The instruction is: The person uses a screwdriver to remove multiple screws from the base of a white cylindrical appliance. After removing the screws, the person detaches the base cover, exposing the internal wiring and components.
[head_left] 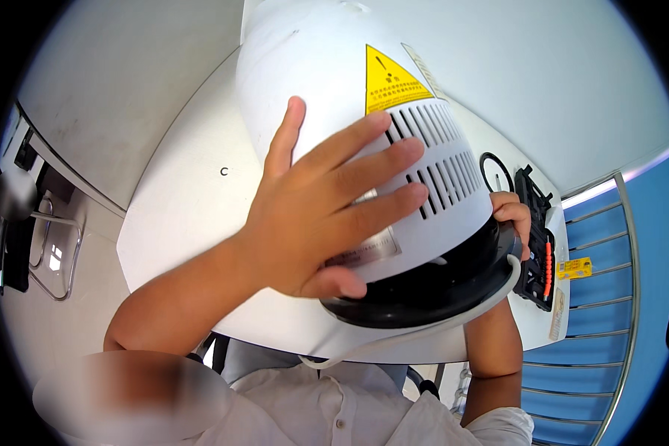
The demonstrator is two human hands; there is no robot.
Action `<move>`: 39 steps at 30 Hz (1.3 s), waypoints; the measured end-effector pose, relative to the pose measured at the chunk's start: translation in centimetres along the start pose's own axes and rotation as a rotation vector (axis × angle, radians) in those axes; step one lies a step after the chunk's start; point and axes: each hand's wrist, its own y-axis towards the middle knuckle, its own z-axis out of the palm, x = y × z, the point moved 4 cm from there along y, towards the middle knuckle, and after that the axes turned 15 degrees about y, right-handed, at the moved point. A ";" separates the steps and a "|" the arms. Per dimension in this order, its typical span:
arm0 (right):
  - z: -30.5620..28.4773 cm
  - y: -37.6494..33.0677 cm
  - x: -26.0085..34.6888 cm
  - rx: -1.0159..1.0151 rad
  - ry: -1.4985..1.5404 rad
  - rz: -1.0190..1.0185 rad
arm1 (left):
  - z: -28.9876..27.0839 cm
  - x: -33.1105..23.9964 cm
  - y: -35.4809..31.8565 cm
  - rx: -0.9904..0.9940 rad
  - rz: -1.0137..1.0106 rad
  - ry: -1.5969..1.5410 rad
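Observation:
A large white appliance (305, 82) with a rounded body lies tilted over the table in front of me. Rows of dark vent slots (438, 167), a yellow triangular warning label (392, 85) and a silvery plate mark its side. At its near end is a glossy black base (424, 286), with a grey power cord (453, 321) running round it. My left hand (327, 193) rests on the white side, fingers spread over the slots and plate. My right hand (514, 219) curls round the base's right edge; its palm is hidden behind the appliance.
An open black tool case (531, 245) at the right holds a red-orange flexible shaft (548, 269). Beside it are a black ring (496, 172) and a small yellow box (574, 268). The white table (193, 193) has a curved edge. Metal railing (624, 297) stands right, a chair (56, 230) left.

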 end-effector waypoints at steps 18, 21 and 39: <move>1.9 -0.3 1.7 -0.050 0.029 0.041 | 0.1 1.8 -0.5 -0.062 0.038 0.004; 1.9 -0.6 1.9 -0.070 0.057 0.060 | 0.3 1.7 -0.8 -0.064 0.045 0.000; 2.6 -0.1 2.2 -0.047 0.296 0.094 | 0.0 0.1 -0.7 -0.079 0.126 0.023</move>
